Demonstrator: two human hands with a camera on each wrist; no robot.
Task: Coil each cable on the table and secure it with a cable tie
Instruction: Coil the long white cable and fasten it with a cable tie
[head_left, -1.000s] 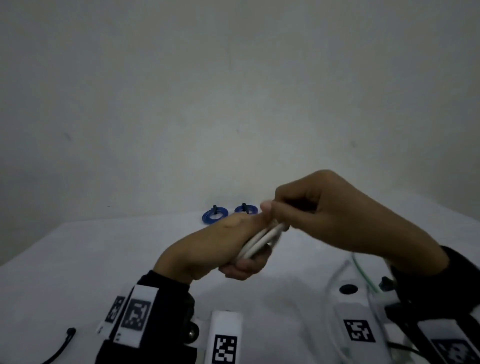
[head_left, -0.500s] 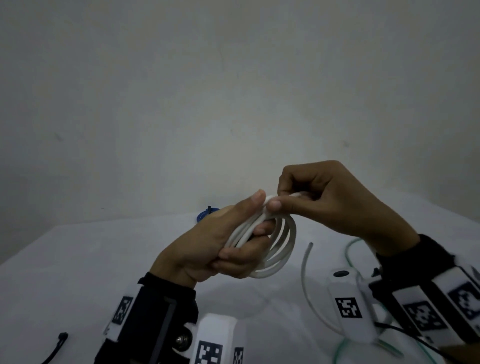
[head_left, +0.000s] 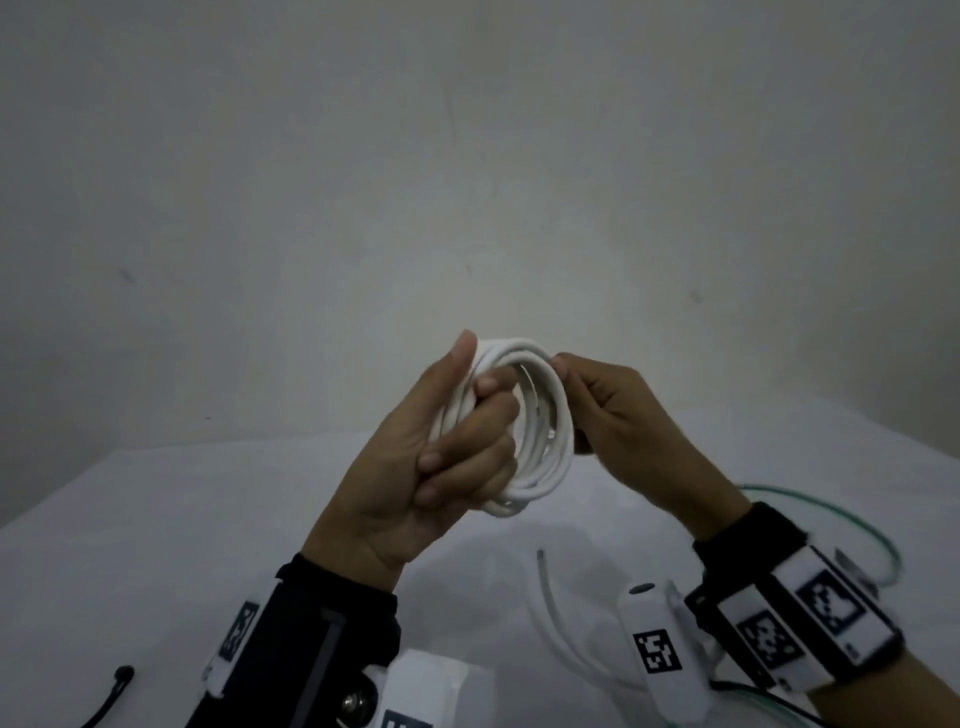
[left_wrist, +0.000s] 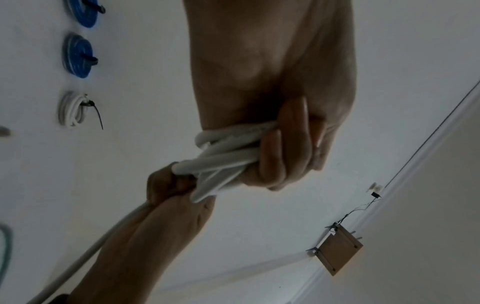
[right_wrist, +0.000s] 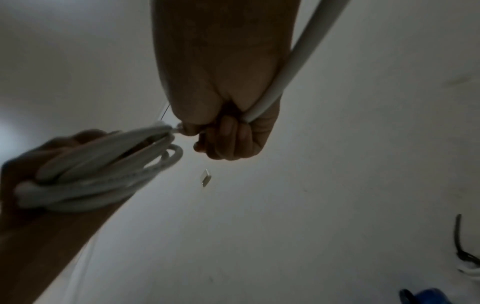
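Holding: the left hand (head_left: 415, 467) grips a white cable coil (head_left: 540, 447) above the table (head_left: 156, 519), fingers curled through the loops, thumb straight up along the coil's 11 o'clock edge.
Black tie, far left: a loose black cable tie (head_left: 111, 693) lies at the table's 8 o'clock corner in the head view, close to the near edge and well apart from both hands.
Left wrist view, left margin: two blue coils (left_wrist: 78, 55), each with a black tie, lie at 10 o'clock; a tied white coil (left_wrist: 71, 109) sits just below them at 9 o'clock, its tie tail sticking out.
Coil: the loops stand roughly upright between the two hands, raised off the table, with bare tabletop beneath them.
Right hand: the right hand (head_left: 623, 421) pinches the coil's rim at 1 o'clock, fingers clenched round the strand; in the right wrist view the white cable's free length (right_wrist: 291, 61) runs out of the fist along the forearm.
Loose tail: a white cable end (head_left: 550, 597) curves over the table at 5 o'clock, below the coil.
Green cable: a green cable (head_left: 831, 504) loops on the table at 4 o'clock, behind the right wrist, near the right edge.
Open room: the widest bare stretch of table lies from 7 to 9 o'clock, left of the left forearm.
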